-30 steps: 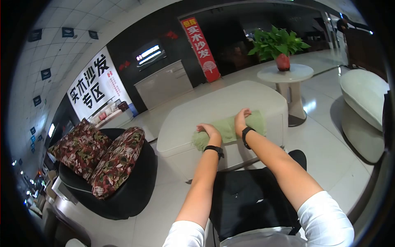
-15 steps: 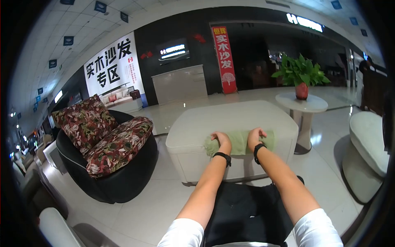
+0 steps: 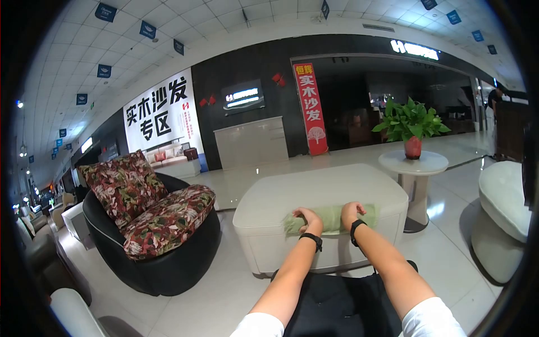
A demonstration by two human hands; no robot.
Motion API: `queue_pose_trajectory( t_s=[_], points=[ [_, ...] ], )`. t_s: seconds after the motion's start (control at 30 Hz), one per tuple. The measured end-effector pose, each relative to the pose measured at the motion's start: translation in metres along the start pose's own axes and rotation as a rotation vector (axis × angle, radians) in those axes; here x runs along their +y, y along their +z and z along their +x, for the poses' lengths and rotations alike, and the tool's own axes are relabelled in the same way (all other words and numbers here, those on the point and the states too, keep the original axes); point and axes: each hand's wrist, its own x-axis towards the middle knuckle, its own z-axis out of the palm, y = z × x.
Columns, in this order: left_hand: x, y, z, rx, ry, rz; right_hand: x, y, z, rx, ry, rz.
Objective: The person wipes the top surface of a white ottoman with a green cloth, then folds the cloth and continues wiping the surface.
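A light green towel (image 3: 330,218) lies rolled along the near edge of a white ottoman (image 3: 320,188). My left hand (image 3: 308,218) presses on the roll's left part, fingers curled over it. My right hand (image 3: 351,212) rests on its right part in the same way. Both wrists wear black bands. The towel's ends stick out to either side of the hands.
A black round chair with floral cushions (image 3: 154,216) stands to the left. A small round white table (image 3: 414,163) with a potted plant (image 3: 410,122) is at the right, and a white seat (image 3: 501,210) further right. Glossy tiled floor surrounds the ottoman. A dark bag lies on my lap.
The towel has gone from a flatter fold to a tighter roll nearer the ottoman's front edge, with both hands drawn back toward me. The view has tilted up and levelled.
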Motion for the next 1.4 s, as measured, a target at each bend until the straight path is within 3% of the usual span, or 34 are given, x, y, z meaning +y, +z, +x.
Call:
queue_pose_trajectory(
  t_s=[0.13, 0.27, 0.37, 0.63, 0.93, 1.03, 1.17, 1.27, 1.4],
  points=[
    [-0.002, -0.003, -0.009, 0.018, 0.010, 0.021, 0.009, -0.001, -0.002, -0.082, -0.112, 0.002],
    [0.014, 0.009, 0.012, 0.200, -0.090, -0.066, -0.002, 0.009, 0.006, -0.033, -0.062, -0.049],
    [0.013, 0.017, 0.022, 0.270, -0.053, -0.185, -0.002, 0.008, 0.001, -0.017, -0.026, -0.068],
    [0.022, 0.018, 0.040, 0.294, -0.091, -0.324, 0.019, 0.001, -0.025, 0.051, -0.068, 0.052],
    [0.015, 0.021, 0.030, 0.298, 0.030, -0.217, 0.014, 0.001, -0.020, 0.095, -0.069, 0.104],
    [0.043, 0.038, 0.101, 0.291, -0.060, -0.428, 0.005, 0.006, -0.008, 0.096, -0.034, 0.154],
    [0.038, 0.039, 0.091, 0.310, -0.047, -0.422, -0.038, 0.029, 0.051, 0.030, 0.002, 0.009],
    [0.027, 0.036, 0.080, 0.256, -0.008, -0.373, -0.001, 0.005, -0.003, 0.055, -0.027, 0.005],
    [0.025, 0.025, 0.061, 0.251, -0.013, -0.362, -0.027, 0.012, 0.021, -0.091, 0.051, -0.227]
  ],
)
